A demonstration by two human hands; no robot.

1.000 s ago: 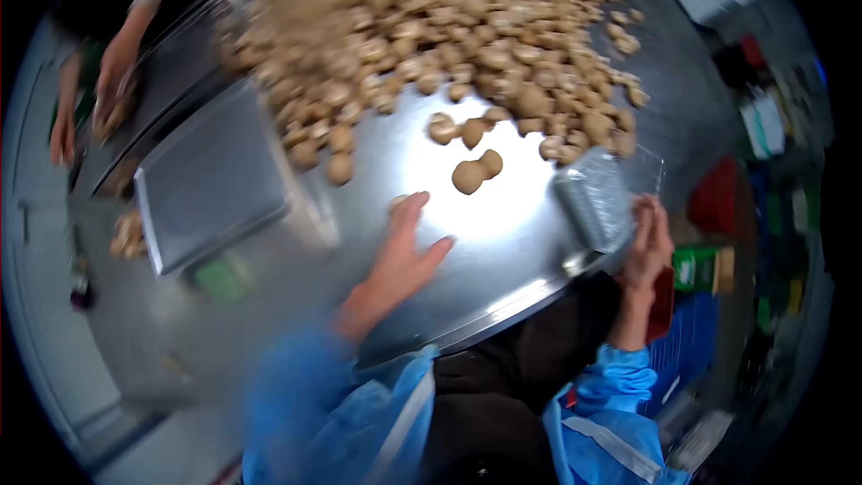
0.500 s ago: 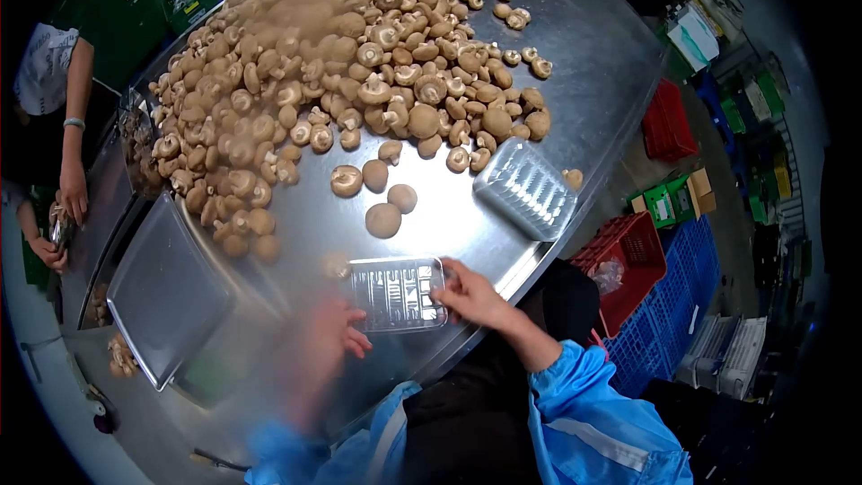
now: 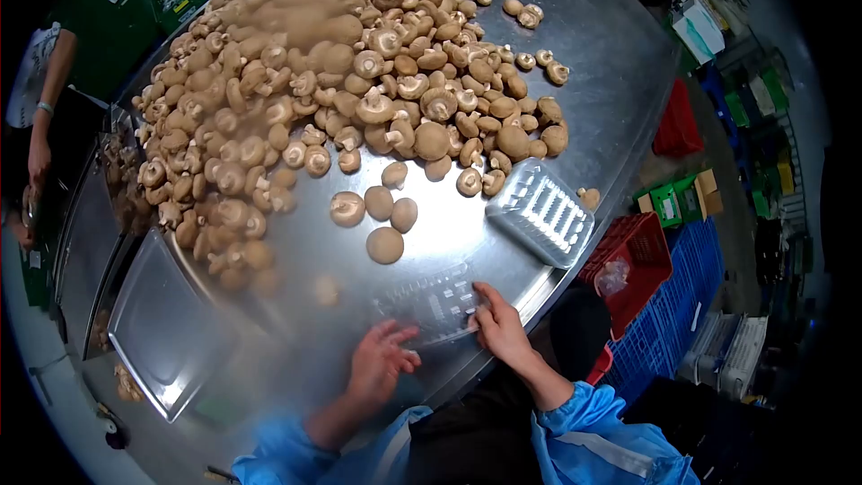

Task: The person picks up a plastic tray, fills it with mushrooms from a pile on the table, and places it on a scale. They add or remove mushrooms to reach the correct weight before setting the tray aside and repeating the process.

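A clear plastic tray (image 3: 437, 298) with a ribbed bottom lies low over the steel table in front of me, smeared by motion. My right hand (image 3: 503, 328) pinches its right edge between thumb and fingers. Just off the tray's near left corner is my left hand (image 3: 382, 365), its fingers spread with nothing in them. Beyond the tray sit a few loose brown mushrooms (image 3: 385, 245), caps mostly up. One blurred mushroom (image 3: 327, 290) rests alone to the left of the tray.
A large mushroom heap (image 3: 359, 81) covers the far table. Stacked clear trays (image 3: 541, 216) stand at the table's right edge. At the left lies a shallow metal tray (image 3: 166, 323). Another person's hand (image 3: 39, 162) is at far left. Red crates (image 3: 633, 256) stand on the floor at right.
My left hand has come right and nearer the tray's near corner. The tray and my right hand have shifted right, the tray now tilted. The whole view has also shifted slightly.
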